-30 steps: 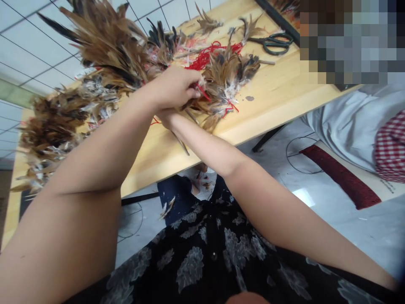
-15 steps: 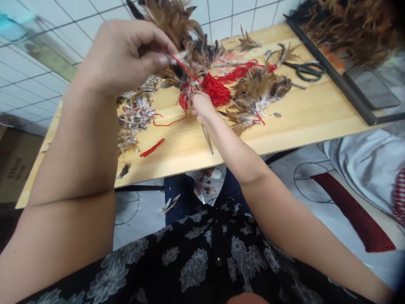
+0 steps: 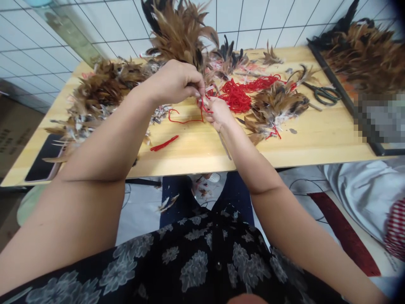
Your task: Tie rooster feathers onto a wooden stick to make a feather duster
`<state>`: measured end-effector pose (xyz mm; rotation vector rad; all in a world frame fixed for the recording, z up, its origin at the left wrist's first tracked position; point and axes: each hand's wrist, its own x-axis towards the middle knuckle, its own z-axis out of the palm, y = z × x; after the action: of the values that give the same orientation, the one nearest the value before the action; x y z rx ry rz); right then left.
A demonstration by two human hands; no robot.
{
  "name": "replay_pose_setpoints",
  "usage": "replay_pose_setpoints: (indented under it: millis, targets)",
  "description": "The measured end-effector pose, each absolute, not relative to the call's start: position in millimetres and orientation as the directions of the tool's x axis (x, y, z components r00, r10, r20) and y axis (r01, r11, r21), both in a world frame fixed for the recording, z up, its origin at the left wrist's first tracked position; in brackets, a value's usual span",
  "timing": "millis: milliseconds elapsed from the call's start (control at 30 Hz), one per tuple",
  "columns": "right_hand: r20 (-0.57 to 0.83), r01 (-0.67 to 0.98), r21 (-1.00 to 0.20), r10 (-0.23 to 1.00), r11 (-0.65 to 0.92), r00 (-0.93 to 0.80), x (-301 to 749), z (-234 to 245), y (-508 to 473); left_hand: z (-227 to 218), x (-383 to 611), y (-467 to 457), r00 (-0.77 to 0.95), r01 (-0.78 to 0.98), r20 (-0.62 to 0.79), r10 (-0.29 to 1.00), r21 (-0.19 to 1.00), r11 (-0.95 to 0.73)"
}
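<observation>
My left hand (image 3: 173, 82) is closed in a pinch on the base of a bunch of brown feathers (image 3: 182, 33) that stands up above the wooden table (image 3: 316, 135). My right hand (image 3: 218, 113) is closed just to its right, gripping a thin stick (image 3: 225, 146) that points toward me, with red thread (image 3: 202, 106) looped between the two hands. A tangle of red thread (image 3: 240, 93) lies right behind my right hand.
Piles of brown feathers lie at the left (image 3: 101, 90) and right (image 3: 275, 105) of the table. Black scissors (image 3: 324, 93) rest at the right, beside a dark tray of feathers (image 3: 363, 59). A dark phone (image 3: 42, 160) lies at the left edge. Loose red thread pieces (image 3: 164, 143) lie near the front.
My left hand has come down from its raised position with the feather bunch and now sits close beside my right hand. The view has shifted and shows more of the table's left side.
</observation>
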<state>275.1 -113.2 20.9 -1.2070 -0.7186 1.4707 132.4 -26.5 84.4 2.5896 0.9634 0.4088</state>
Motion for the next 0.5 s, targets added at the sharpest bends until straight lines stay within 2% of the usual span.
replay_pose_setpoints:
  millis: [167,500]
  targets:
    - [-0.356,-0.253,-0.907,0.934,-0.337,0.032,271.5,23.7,-117.3,78.1,120.8,-20.9,0.819,0.507,0.163,0.551,0.244,-0.826]
    - [-0.327,-0.272,-0.908,0.945,-0.32,-0.021,272.7,26.2,-120.6,77.8,114.4,-24.0,0.809,0.526,0.206,0.551,0.165,-0.834]
